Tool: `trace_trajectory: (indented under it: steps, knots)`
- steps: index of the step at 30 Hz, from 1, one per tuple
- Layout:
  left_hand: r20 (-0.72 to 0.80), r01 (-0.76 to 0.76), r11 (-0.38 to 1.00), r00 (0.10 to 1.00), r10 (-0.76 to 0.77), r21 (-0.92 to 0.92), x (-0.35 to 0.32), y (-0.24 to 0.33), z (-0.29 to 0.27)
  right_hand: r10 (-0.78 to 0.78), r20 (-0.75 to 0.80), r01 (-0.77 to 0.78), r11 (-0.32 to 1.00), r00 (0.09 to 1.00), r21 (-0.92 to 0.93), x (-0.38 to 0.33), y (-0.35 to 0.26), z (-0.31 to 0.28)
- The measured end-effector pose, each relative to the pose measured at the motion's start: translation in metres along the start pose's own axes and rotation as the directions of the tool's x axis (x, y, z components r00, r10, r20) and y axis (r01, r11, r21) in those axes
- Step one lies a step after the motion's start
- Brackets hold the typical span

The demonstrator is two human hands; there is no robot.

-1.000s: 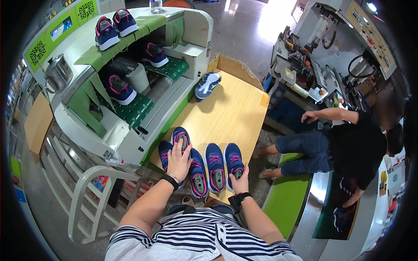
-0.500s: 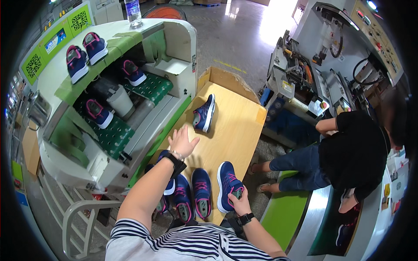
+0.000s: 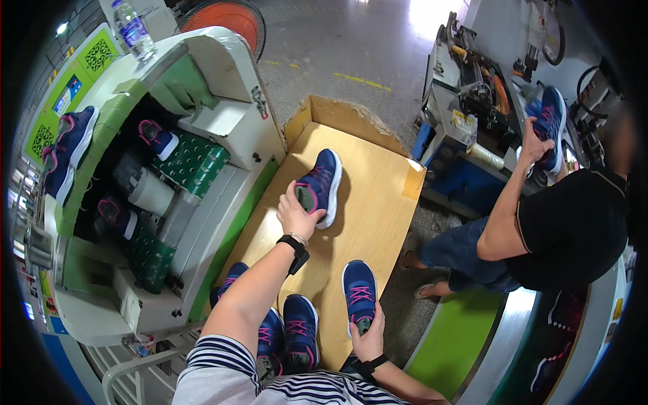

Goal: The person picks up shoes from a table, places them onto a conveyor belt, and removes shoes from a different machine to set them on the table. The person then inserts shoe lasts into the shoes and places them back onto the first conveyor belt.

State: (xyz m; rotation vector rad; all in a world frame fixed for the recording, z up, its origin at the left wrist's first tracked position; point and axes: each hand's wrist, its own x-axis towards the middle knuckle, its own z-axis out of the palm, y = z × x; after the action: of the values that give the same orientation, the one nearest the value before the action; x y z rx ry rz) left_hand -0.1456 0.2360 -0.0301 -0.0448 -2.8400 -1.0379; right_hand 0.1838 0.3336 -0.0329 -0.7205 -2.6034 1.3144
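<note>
A navy shoe (image 3: 320, 185) near the counter's (image 3: 378, 223) far edge is clasped at its heel by the left hand (image 3: 295, 214). Another navy shoe (image 3: 360, 294) at the near edge is apparently pinched at the heel by the right hand (image 3: 368, 339), its grip partly hidden.

Labels, a screen and a bottle around the green machine

Far up and left of the left hand (image 3: 297, 214), two square green panels with black patterns (image 3: 98, 54) (image 3: 42, 138) sit on the machine's slanted green face, a small bluish screen (image 3: 66, 94) between them. A clear plastic bottle with a blue label (image 3: 131, 30) stands on the machine's top edge. Right of that hand, beyond the table, a small yellow and white label (image 3: 463, 121) marks a grey machine.
</note>
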Motion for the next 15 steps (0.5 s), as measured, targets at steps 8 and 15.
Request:
trace_trajectory:
  steps: [8,15]
  knots:
    - [0.193,0.100,0.780,0.981,0.027,-0.618,0.002,-0.037,0.070,-0.043,0.046,0.042,0.999,0.998,0.022,-0.007,-0.002,0.011]
    - [0.717,0.698,0.348,0.691,-0.097,-0.626,-0.079,-0.024,-0.074,-0.053,-0.051,0.054,0.998,0.997,0.027,-0.006,0.002,0.008]
